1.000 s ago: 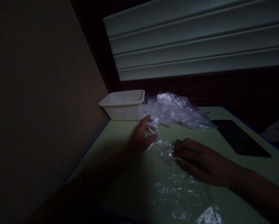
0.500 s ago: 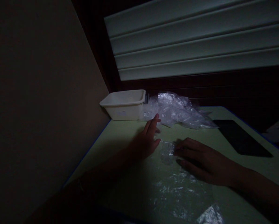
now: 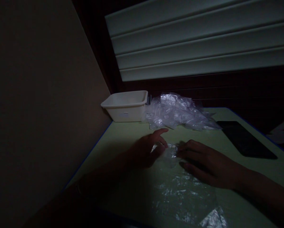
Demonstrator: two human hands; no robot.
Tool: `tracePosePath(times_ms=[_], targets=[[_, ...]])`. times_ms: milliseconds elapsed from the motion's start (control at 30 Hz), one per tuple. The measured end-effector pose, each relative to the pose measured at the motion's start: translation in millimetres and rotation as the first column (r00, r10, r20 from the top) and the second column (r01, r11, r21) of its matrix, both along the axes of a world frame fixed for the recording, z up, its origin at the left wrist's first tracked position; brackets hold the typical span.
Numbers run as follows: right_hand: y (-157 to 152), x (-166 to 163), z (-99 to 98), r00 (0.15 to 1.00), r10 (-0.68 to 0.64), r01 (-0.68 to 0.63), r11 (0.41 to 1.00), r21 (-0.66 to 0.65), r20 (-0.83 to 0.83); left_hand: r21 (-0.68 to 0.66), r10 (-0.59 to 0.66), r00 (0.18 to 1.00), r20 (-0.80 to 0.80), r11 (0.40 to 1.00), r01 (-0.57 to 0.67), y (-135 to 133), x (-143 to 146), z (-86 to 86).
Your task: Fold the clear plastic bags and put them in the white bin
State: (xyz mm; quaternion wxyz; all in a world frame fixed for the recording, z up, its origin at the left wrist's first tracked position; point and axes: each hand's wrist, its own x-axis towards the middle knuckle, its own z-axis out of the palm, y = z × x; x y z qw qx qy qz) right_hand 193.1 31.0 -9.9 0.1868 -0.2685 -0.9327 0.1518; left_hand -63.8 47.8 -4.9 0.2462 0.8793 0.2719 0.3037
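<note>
A clear plastic bag [image 3: 180, 193] lies flat and wrinkled on the table, its far edge between my two hands. My left hand [image 3: 152, 148] is at the far left corner of the bag, its thumb and a finger closed on the film while the forefinger sticks out. My right hand [image 3: 201, 161] rests on the bag's far right part, fingertips curled down on the film and thumb near the surface. The dim light hides the exact finger contact.
A white plastic tub [image 3: 126, 113] stands at the back left by the wall. Beside it is a heap of clear plastic bags [image 3: 177, 112]. A dark flat tablet-like slab [image 3: 246, 139] lies on the right of the pale green table [image 3: 123, 136].
My left hand has come down and closer to me from near the heap, and its fingers have closed on the bag's edge. My right hand has stayed in place.
</note>
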Motion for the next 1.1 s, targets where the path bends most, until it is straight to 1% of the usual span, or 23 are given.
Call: tracePosePath(times_ms=[33, 100, 167, 233, 300, 367, 400, 600, 800, 967, 1100], targets=[[0, 0, -0.5, 1.0, -0.003, 0.003, 1.0, 0.002, 0.003, 0.0, -0.002, 1.0, -0.01, 1.0, 0.002, 0, 0, 0.8], [-1, 1, -1.7, 1.0, -0.003, 0.003, 1.0, 0.009, 0.014, 0.007, 0.033, 0.998, -0.057, 0.999, -0.032, 1, 1, 0.4], [-1, 1, -2.9, 1.0, -0.002, 0.001, 1.0, 0.019, 0.013, 0.043, 0.059, 0.993, -0.106, 0.998, -0.055, 3, 2, -2.4], [-1, 2, -3.9, 1.0, -0.001, 0.001, 1.0, 0.024, -0.001, 0.099, 0.036, 0.988, -0.149, 0.995, -0.021, 6, 2, -6.5], [0, 2, -4.6, 1.0, 0.003, -0.003, 1.0, 0.024, -0.008, 0.153, -0.015, 0.983, -0.181, 0.987, 0.043, 8, 2, -10.2], [0, 2, -4.7, 1.0, 0.006, -0.006, 1.0, 0.026, -0.005, 0.176, -0.052, 0.976, -0.209, 0.98, 0.09, 10, 2, -12.6], [0, 2, -4.7, 1.0, 0.008, -0.008, 1.0, 0.027, -0.003, 0.18, -0.055, 0.975, -0.216, 0.979, 0.095, 11, 2, -13.1], [-2, 3, -2.9, 1.0, -0.007, 0.007, 1.0, 0.026, -0.008, 0.197, -0.004, 0.973, -0.23, 0.979, 0.05, 10, 3, -13.7], [-2, 1, -1.4, 0.998, -0.018, 0.021, 0.997, 0.069, -0.055, 0.209, 0.016, 0.972, -0.234, 0.977, 0.035, 9, 4, -15.5], [-5, -3, 2.3, 0.997, 0.019, -0.01, 0.993, 0.115, -0.077, 0.21, 0.018, 0.972, -0.234, 0.977, 0.033, 11, 3, -17.8], [-8, -7, 2.3, 0.994, 0.088, -0.081, 0.99, 0.116, -0.058, 0.209, 0.025, 0.977, -0.213, 0.978, 0.021, 11, 4, -19.5]])
